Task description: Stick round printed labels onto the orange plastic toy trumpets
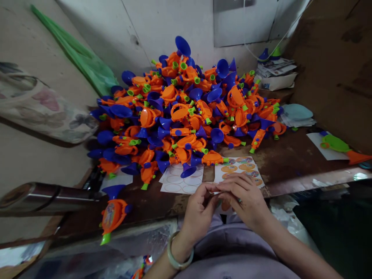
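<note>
My left hand (200,207) and my right hand (244,197) meet at the table's front edge, fingers curled and fingertips pressed together. Whatever lies between them is too small or hidden to name. Under and behind my right hand lies a sheet of oval orange stickers (247,167). To its left is a white sheet (176,182) with oval outlines, partly covered by toys. One orange toy trumpet (112,217) with a blue bell, a green mouthpiece and a picture on its side lies apart at the left edge.
A big heap of toy trumpets (180,116) fills the table's middle and back. A steel flask (46,197) lies at left. On the right are a green and orange toy (335,143), light blue pieces (298,112) and a paper stack (276,71). A cardboard panel (334,69) stands there.
</note>
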Tool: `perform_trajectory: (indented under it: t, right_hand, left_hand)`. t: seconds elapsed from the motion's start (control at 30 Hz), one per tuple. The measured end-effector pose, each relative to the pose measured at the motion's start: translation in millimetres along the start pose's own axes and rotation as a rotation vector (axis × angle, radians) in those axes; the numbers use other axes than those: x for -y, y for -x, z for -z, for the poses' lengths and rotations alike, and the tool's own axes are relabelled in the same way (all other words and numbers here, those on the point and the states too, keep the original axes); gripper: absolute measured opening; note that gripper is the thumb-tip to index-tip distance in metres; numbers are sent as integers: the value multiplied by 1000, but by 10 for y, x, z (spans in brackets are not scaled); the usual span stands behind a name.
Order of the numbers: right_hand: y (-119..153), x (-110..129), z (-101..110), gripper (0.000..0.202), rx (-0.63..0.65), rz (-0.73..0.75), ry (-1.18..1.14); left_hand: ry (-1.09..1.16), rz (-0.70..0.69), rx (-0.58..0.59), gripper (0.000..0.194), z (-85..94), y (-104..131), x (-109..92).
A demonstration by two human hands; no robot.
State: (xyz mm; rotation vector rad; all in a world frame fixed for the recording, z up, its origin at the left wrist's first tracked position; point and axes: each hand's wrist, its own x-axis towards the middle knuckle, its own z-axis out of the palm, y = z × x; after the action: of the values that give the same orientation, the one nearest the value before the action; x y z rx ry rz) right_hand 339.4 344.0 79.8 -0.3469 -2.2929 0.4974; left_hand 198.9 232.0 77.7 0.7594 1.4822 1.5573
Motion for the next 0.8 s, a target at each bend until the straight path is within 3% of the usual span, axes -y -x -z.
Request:
perform_trajectory:
  t: [0.1,0.17,0.23,0.33,0.4,0.43,0.5,0.6,0.7,0.8]
  right_hand:
    - [-19,-22,-43,18,-85,17,-38]
    - [19,-29,-79,25,-162,87,3]
    - [84,-7,-101,29,-212,178,80]
    - [165,81,-64,26,-103,296,46]
    - [168,134,13,18,35,349,-160]
    - [152,144,59,20,62,342,-282]
    - [99,121,144,23,-22,218,-417]
    - [26,27,217,15,-195,36,-292]
    - [24,-37,240,20,-250,43,-286]
    - [69,-63,245,20,-412,5,-398]
  left_hand:
    - [76,28,53,29,10,26,-6]
    - [195,86,107,37,34,19,-3]
    - [322,126,89,46,67,-18,-5]
    - [394,129,-76,50,128,-110,-26]
    - [380,132,-151,49,164,-165,-45]
    - [367,143,-163,50,174,-184,-52]
    - [339,162,-158,55,176,-202,-59]
    - [312,164,-127,58,136,-202,-48]
    - [291,173,-107,56,95,-209,-30]
    - [278,173,-102,55,81,-225,-24]
